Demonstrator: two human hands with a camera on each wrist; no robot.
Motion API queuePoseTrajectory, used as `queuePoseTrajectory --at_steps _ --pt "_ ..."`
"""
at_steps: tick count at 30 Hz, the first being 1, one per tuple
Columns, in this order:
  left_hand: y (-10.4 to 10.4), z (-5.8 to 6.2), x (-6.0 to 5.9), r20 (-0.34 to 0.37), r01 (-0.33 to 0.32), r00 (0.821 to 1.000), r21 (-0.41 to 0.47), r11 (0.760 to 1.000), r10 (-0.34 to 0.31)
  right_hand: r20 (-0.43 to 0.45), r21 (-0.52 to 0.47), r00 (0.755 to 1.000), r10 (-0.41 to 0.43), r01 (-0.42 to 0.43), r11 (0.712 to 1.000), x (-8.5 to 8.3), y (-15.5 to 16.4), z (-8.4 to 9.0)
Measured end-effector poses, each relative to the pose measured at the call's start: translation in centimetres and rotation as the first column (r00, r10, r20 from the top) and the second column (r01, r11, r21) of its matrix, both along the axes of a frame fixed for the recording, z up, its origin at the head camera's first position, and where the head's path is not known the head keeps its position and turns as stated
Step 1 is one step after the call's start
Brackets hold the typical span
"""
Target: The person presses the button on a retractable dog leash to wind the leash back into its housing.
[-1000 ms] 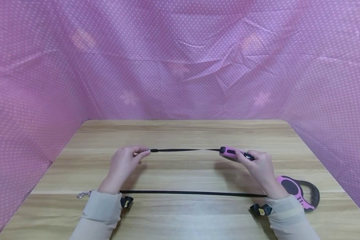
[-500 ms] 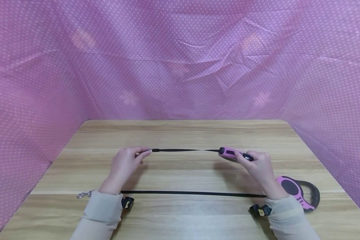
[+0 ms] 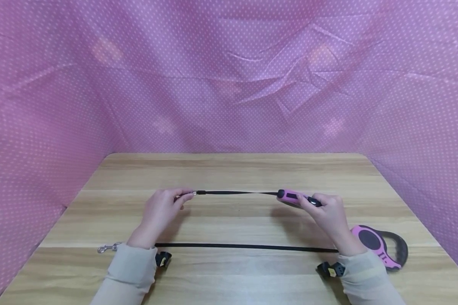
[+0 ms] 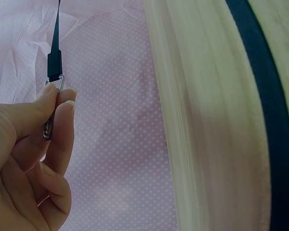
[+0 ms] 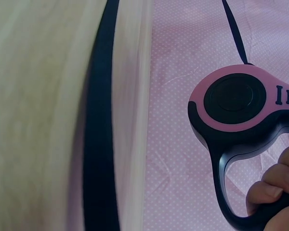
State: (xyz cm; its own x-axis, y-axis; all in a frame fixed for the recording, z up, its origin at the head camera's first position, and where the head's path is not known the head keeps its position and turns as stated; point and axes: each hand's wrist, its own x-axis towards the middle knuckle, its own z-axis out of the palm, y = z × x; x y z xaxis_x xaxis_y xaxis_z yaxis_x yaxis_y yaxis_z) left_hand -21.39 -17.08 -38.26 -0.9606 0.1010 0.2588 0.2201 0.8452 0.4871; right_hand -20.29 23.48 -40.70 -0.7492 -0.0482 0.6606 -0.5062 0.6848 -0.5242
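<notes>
A pink and black retractable leash housing (image 3: 291,197) is held a little above the wooden table (image 3: 233,169) by my right hand (image 3: 320,209), whose fingers curl round its black handle (image 5: 231,192). The pink housing (image 5: 236,101) fills the right wrist view. From it a black strap (image 3: 236,192) runs taut to the left. At the strap's end my left hand (image 3: 175,201) pinches the metal clip (image 4: 52,108) between thumb and forefinger. The strap (image 4: 55,43) leads up from the clip in the left wrist view.
A second pink leash housing (image 3: 379,247) lies on the table at the right, near my right wrist. Its black strap (image 3: 244,246) stretches left across the table to a metal clip (image 3: 107,248). Pink dotted cloth (image 3: 229,84) walls the table on three sides.
Both hands have sunk very slightly. The left hand has edged a little to the right, so the strap between the hands is slightly shorter. Both grips are unchanged.
</notes>
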Motion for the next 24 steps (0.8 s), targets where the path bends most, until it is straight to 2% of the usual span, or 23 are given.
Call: queuePoseTrajectory --at_steps 7,11,18,24 --pt "0.17 -0.15 0.05 -0.056 -0.001 0.998 -0.01 1.0 0.0 -0.009 0.005 1.0 0.005 -0.005 1.0 0.03 -0.05 -0.04" --pt "0.2 -0.19 0.13 -0.049 0.004 0.999 -0.012 1.0 -0.004 -0.006 0.012 1.0 0.003 -0.003 1.0 0.09 -0.1 -0.04" --pt "0.24 -0.21 0.21 -0.039 0.008 0.999 -0.034 0.999 -0.009 0.074 -0.003 0.997 -0.018 0.019 1.0 0.2 -0.21 -0.15" --pt "0.3 -0.27 0.2 -0.036 0.013 0.999 -0.051 0.999 -0.015 0.096 -0.003 0.995 -0.024 0.024 1.0 0.3 -0.09 -0.2"
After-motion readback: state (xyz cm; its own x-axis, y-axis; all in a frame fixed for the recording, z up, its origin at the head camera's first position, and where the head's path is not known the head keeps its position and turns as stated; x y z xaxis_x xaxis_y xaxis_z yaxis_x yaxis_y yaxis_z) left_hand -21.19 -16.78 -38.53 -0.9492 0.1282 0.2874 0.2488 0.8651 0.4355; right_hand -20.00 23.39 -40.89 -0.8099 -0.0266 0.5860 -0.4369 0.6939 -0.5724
